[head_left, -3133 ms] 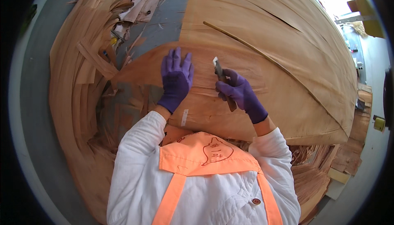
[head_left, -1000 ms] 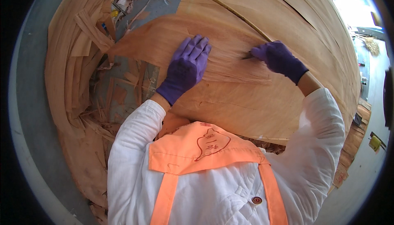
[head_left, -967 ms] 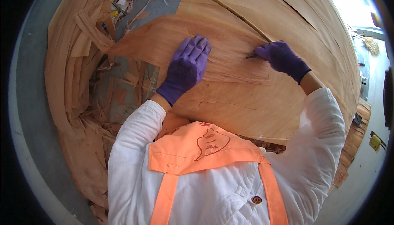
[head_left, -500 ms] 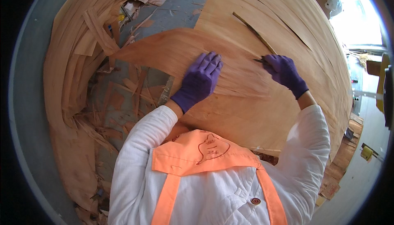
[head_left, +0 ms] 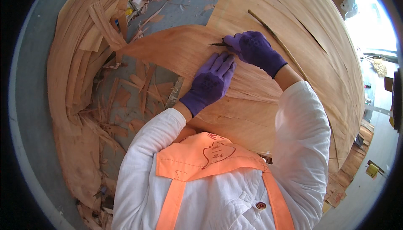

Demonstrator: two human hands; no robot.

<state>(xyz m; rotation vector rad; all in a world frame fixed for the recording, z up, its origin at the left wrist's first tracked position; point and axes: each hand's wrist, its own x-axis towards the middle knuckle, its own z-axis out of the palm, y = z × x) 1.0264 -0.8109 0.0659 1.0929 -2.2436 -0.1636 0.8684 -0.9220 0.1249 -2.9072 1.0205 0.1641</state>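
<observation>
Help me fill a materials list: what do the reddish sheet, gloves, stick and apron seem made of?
Sheet: likely thin wood veneer, matte, by its streaky grain.
Gloves: probably knit fabric, perhaps coated, as the fingers look paler than the cuffs.
Stick: wood or bamboo, dull brown; too slim to tell which.
Apron: apparently woven cloth, matte, with stitched seams.

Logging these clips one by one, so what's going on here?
A person's gloved left hand rests flat on a reddish-brown wood sheet, which lies over paler sheets. The gloved right hand holds a small dark tool just beyond the left; whether its tip touches is unclear. A thin stick lies to the right, piled wood strips to the left.
</observation>
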